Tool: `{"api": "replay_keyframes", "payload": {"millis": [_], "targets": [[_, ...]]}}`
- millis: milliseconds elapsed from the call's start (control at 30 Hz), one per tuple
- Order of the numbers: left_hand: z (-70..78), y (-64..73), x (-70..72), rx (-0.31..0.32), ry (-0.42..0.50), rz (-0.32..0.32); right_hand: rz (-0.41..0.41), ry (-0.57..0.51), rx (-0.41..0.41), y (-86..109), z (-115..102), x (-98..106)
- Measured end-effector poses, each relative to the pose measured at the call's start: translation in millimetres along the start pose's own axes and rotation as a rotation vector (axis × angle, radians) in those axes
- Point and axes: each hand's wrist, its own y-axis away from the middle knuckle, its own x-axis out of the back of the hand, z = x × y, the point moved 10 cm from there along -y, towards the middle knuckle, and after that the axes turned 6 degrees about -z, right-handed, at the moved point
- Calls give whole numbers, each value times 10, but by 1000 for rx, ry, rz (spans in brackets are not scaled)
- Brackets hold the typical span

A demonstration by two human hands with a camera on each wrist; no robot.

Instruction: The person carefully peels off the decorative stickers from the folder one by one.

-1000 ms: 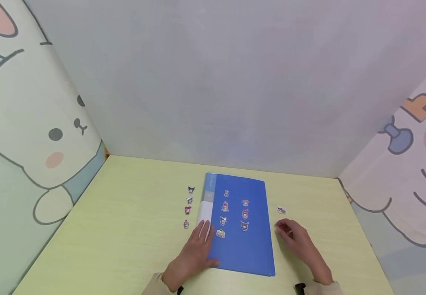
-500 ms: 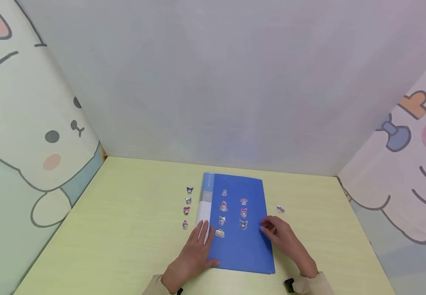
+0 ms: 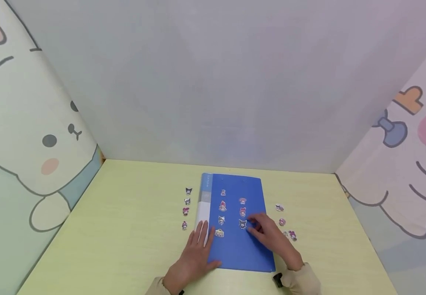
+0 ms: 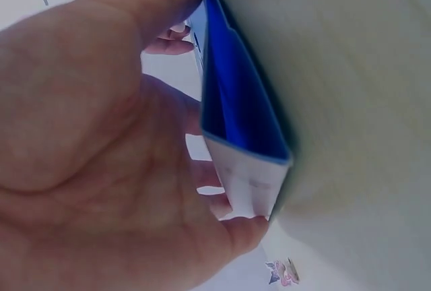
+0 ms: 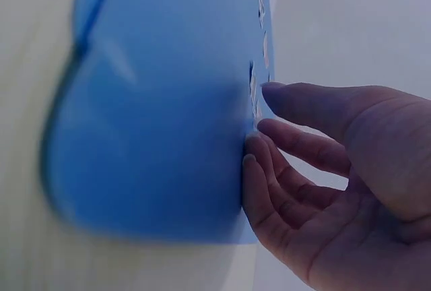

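A blue folder (image 3: 240,254) with a pale spine lies on the table, with two columns of small cartoon stickers on its cover. My left hand (image 3: 192,256) rests flat with spread fingers on its lower left part; in the left wrist view the palm (image 4: 101,136) is beside the folder's open lower end. My right hand (image 3: 269,235) is over the cover's right half, its fingertips beside a dark-eared sticker (image 3: 242,224). In the right wrist view, thumb (image 5: 296,99) and index finger stand apart, with nothing visibly held; other fingers curl against the cover.
A column of several stickers (image 3: 185,211) lies on the table left of the folder. More stickers (image 3: 282,221) lie to its right, one partly hidden by my right hand. Behind the yellow table (image 3: 131,229) rises a pale cloth wall (image 3: 213,90).
My right hand has moved left from beside the folder onto its cover, up to the dark-eared sticker. Stickers on the right of the table have come into sight. The left hand stays put.
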Motion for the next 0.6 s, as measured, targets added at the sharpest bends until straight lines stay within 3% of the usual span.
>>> {"api": "replay_keyframes", "payload": {"millis": [267,500,600], "targets": [[-38,-31,-122,13,-67,9,20,51,-93,-54,37,-57],[17,-24,48,34,-71,-44,9,52,-143,-61,58,-82],[21,-22,58,47,-74,-75,-6,39,-160,-59,69,-95]]}}
